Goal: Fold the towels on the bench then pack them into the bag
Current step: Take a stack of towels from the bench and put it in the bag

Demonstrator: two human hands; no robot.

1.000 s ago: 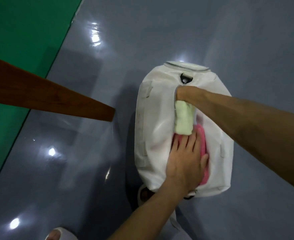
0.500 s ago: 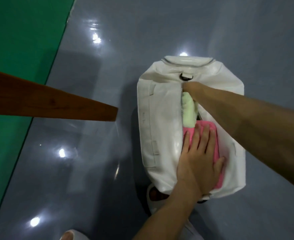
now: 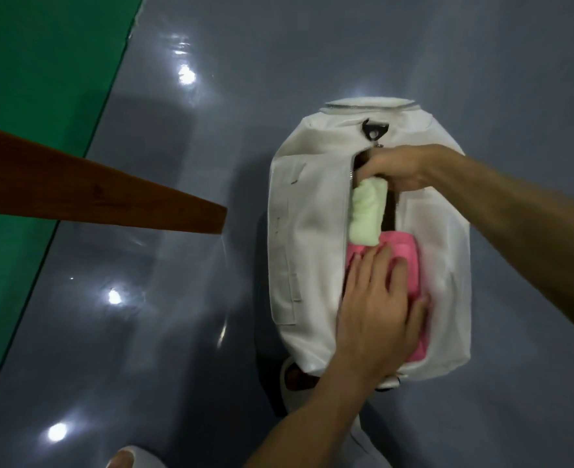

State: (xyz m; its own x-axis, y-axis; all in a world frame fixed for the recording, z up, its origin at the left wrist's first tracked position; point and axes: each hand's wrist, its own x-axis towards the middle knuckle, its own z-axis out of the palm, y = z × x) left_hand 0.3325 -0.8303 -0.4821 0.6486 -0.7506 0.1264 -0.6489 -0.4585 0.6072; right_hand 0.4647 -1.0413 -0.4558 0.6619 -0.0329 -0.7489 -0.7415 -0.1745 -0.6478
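Note:
A white bag [image 3: 306, 238] lies on the grey floor with its top zip open. Inside the opening a folded pale green towel [image 3: 366, 214] sits at the far end and a folded pink towel [image 3: 505, 265] fills the near end. My left hand [image 3: 376, 312] lies flat on the pink towel with straight fingers, pressing it down. My right hand [image 3: 397, 167] reaches in from the right and its fingers curl over the far end of the green towel at the zip's end.
The end of a brown wooden bench [image 3: 103, 194] juts in from the left, short of the bag. The glossy grey floor [image 3: 177, 332] meets a green floor strip [image 3: 25, 96] at far left. A white slipper [image 3: 292, 383] shows under the bag's near end.
My right hand has drawn back out of the opening, so more of it and of the green towel shows. My left hand stays pressed on the pink towel.

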